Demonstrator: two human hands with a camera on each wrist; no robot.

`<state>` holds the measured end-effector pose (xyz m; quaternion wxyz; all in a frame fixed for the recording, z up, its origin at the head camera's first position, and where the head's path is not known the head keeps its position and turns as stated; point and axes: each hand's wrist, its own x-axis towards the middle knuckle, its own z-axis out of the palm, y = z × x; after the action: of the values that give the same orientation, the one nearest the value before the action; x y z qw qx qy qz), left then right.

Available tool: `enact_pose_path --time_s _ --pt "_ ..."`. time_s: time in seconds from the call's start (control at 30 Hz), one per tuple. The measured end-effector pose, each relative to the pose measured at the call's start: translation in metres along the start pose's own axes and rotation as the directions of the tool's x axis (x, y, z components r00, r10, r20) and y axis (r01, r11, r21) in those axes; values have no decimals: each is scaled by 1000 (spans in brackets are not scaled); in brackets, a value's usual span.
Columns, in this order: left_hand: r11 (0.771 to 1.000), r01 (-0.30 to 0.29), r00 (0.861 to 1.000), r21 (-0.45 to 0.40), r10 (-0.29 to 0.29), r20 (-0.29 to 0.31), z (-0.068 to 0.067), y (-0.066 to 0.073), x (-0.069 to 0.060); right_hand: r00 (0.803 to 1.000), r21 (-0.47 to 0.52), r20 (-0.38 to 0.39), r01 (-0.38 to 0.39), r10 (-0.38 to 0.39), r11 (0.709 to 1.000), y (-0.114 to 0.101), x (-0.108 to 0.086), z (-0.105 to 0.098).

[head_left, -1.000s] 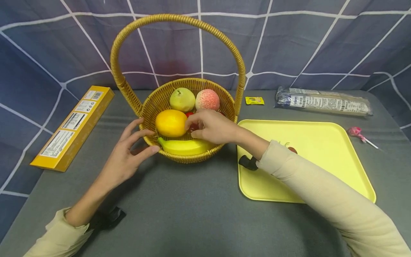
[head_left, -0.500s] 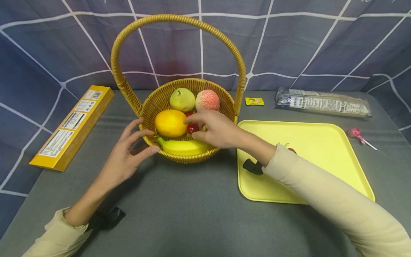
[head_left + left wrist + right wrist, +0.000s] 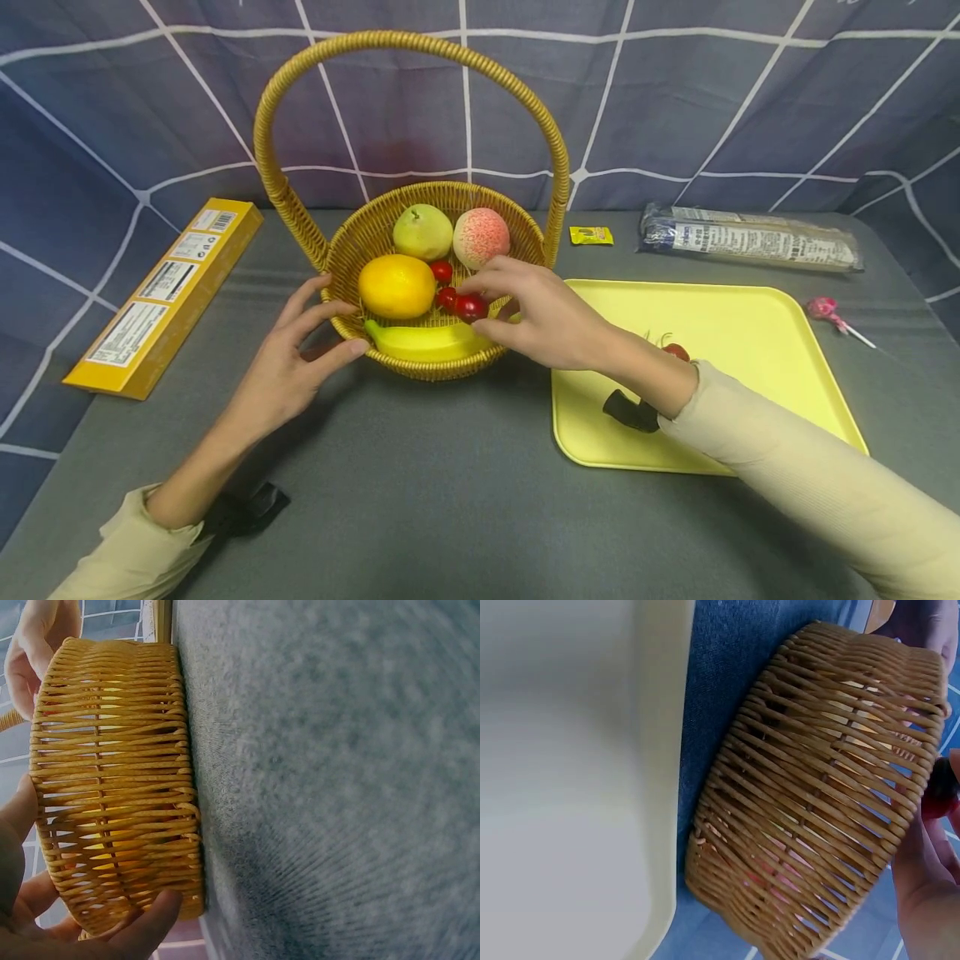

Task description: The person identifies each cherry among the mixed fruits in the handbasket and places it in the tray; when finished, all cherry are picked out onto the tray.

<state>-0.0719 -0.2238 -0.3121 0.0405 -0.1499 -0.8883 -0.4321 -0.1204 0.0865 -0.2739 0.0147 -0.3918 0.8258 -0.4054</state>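
Observation:
In the head view, my left hand (image 3: 288, 367) holds the near left side of the wicker basket (image 3: 427, 372), thumb and fingers spread along its rim. In the basket lie a yellow-orange fruit (image 3: 397, 287), a green pear-like fruit (image 3: 423, 232), a pink peach (image 3: 482, 238), a banana (image 3: 431, 342) and two small red fruits (image 3: 442, 272). Over the basket's right part, my right hand (image 3: 551, 317) pinches a dark red cherry (image 3: 472, 307) between thumb and fingertips. The right wrist view shows that cherry (image 3: 939, 796) just beyond the basket's rim, partly hidden by fingers.
A yellow tray (image 3: 757, 375) stands to the right, a small red fruit (image 3: 677, 352) with stems on it, partly behind my sleeve. Behind lie a yellow candy packet (image 3: 591, 236) and a clear-wrapped pack (image 3: 750, 238). A lollipop (image 3: 822, 309) lies far right, a yellow box (image 3: 165, 298) left.
My right hand has moved rightward across the basket, bringing the cherry in its fingertips away from the yellow-orange fruit. Both small red fruits behind now show. The left hand stays at the rim.

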Motion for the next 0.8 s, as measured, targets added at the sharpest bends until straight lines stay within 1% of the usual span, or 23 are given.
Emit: enact_pose_path --time_s 0.07,0.23,0.37,0.57,0.67,0.8 --pt "1000 6 1000 -2 -6 3 0 0 0 1000 4 -22 18 -18 1000 -2 -5 -3" --pt "999 22 1000 32 -22 12 0 0 -3 998 18 -52 37 -36 999 -5 -19 -9" --pt "999 28 999 29 -29 23 0 2 -3 996 -12 -74 47 -48 999 -6 -33 -16" --pt "1000 23 1000 11 -23 20 1 3 -2 993 -50 -104 57 -62 997 -3 -57 -26" --pt "1000 23 1000 -5 -23 19 0 4 -2 993 -51 -110 44 -49 998 1 -69 -31" --pt "1000 23 1000 -10 -23 13 1 4 -1 994 -62 -105 -21 15 998 4 -87 -39"
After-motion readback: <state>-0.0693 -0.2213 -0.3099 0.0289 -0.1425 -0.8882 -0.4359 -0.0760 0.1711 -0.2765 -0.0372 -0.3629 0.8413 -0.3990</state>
